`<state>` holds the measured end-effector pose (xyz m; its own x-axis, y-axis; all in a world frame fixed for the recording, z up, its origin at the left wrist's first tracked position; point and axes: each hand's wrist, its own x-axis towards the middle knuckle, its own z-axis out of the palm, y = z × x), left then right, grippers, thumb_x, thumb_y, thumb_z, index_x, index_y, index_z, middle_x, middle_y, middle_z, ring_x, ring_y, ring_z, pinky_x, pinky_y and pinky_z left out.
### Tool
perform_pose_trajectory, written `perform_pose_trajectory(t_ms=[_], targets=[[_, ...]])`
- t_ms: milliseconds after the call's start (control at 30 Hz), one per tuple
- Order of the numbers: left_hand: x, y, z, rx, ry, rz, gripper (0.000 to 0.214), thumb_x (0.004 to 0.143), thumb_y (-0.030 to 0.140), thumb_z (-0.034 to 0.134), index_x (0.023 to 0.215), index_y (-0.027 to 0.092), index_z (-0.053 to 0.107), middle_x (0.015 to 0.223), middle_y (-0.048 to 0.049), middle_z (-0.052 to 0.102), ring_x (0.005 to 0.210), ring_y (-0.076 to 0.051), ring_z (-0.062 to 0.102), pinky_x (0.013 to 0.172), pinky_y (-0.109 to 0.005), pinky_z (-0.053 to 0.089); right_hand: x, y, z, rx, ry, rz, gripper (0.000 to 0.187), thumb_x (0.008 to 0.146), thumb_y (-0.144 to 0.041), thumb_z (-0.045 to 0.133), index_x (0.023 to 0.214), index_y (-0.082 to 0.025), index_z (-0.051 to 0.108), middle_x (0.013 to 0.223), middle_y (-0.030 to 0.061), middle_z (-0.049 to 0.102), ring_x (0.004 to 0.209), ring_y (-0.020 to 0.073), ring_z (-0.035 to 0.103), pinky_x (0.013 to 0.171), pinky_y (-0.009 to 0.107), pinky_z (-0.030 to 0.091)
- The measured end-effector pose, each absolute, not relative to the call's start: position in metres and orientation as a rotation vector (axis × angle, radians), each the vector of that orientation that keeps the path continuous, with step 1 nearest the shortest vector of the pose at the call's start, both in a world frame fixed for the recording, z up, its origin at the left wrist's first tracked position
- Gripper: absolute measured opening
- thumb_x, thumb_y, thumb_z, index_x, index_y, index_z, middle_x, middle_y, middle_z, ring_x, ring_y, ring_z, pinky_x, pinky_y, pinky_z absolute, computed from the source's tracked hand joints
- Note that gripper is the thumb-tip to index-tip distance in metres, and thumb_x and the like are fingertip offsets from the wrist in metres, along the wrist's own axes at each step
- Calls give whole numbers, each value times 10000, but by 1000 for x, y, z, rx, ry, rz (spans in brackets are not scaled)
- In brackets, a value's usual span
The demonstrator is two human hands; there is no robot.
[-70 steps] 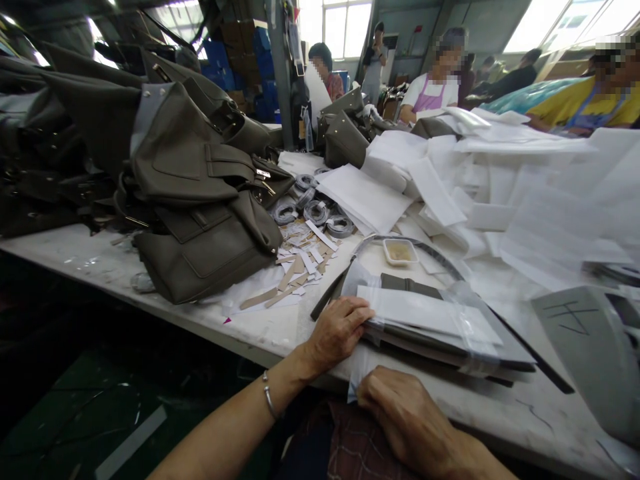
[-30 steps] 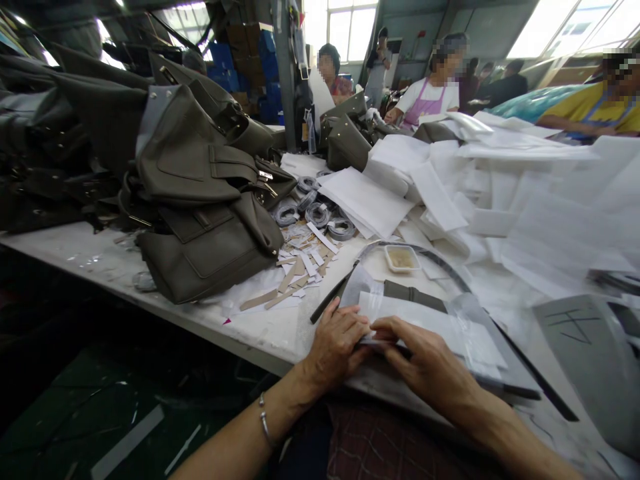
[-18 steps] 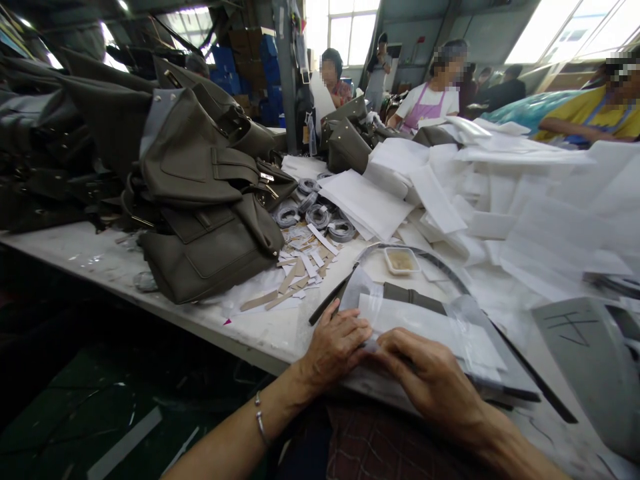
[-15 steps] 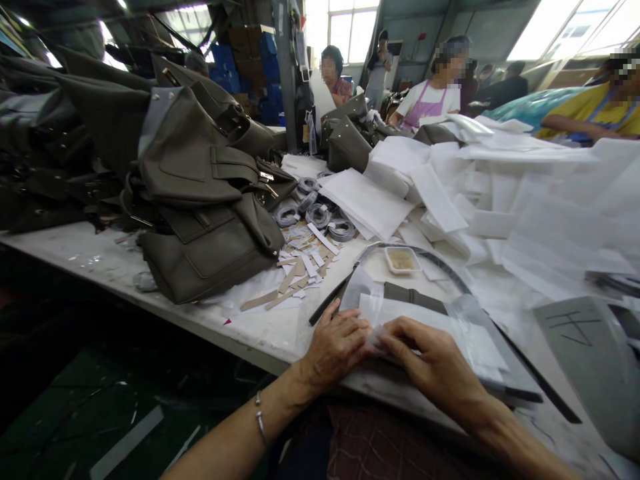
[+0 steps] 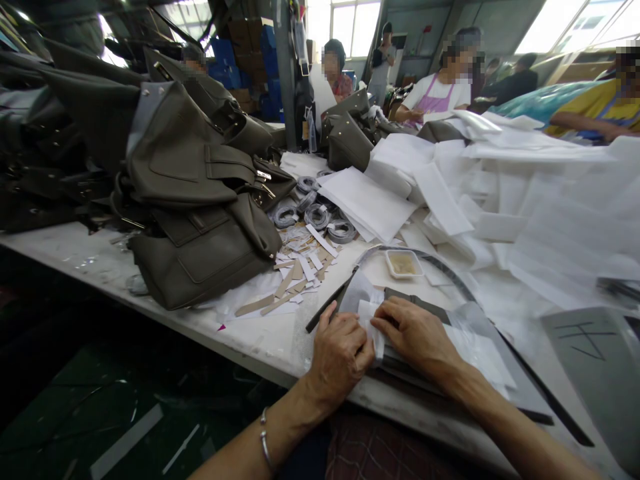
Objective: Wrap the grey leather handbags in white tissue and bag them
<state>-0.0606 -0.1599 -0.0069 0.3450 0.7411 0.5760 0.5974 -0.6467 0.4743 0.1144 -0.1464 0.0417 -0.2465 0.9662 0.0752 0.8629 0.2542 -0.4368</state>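
At the table's front edge a dark olive bag (image 5: 420, 303) lies flat, partly covered by thin white wrapping paper (image 5: 367, 312) and clear film. A dark handle (image 5: 445, 270) wrapped in film arches behind it. My left hand (image 5: 343, 350), fingers curled, presses at the bag's near left side and holds the paper's edge. Just to its right, my right hand (image 5: 420, 337) pinches the same white paper between thumb and fingers. Both hands hide part of the bag and paper. A grey panel with pen marks (image 5: 583, 347) lies to the right.
Stacked olive handbags (image 5: 200, 247) stand at the left. Beyond my hands are paper strips (image 5: 295, 280), coiled straps (image 5: 317, 215), and a small plastic tub (image 5: 404, 264). Loose white sheets (image 5: 545, 220) pile up at the right. Several people work behind the table.
My right hand has moved up and left over the white paper. My left hand has shifted slightly down, its fingers now more curled. The view has tilted a little.
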Motion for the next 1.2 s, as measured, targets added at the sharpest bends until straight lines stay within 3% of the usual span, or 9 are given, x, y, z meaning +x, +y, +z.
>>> perform_pose_trajectory(t_ms=[267,433,633,867,1033,1200], targets=[[-55,-156,1,2384,1388,1079,144,818,121,548,707,212,537,735,-4,641,780,-189,639,1013,-495,432,115,-149,28,-1712,-2204,432,130,885,-227,582,757,-208,596,789,5,619,749,175,599,668,286,409],[-63,-171,3,2660,1129,1187,54,933,211,558,941,192,609,966,-40,704,1070,-214,634,1134,-463,326,112,-149,28,-1779,-2192,469,113,904,-225,569,795,-205,589,817,4,616,764,174,601,677,285,392],[-69,-189,-4,2827,1067,904,411,965,377,558,1299,139,539,1240,-75,664,1197,-218,580,1129,-419,339,108,-150,34,-1851,-2240,443,99,915,-203,549,828,-194,596,860,23,627,773,168,594,675,275,371],[-66,-193,-5,2827,1216,782,510,910,453,629,1336,194,521,1351,-72,600,1269,-245,533,1137,-446,324,107,-147,38,-1856,-2274,438,81,895,-187,566,825,-194,606,873,31,653,788,177,613,660,276,360],[-65,-194,-5,2841,1248,747,484,894,439,657,1300,203,541,1306,-71,626,1248,-257,546,1120,-465,342,109,-146,48,-1848,-2188,380,53,875,-201,581,827,-203,605,879,34,660,793,188,613,678,287,390],[-65,-193,-7,2837,1237,752,445,903,408,653,1291,218,544,1313,-66,617,1257,-244,538,1122,-454,342,172,-195,95,-1711,-1774,337,207,882,-462,583,856,-270,654,790,14,685,710,200,632,676,316,456]])
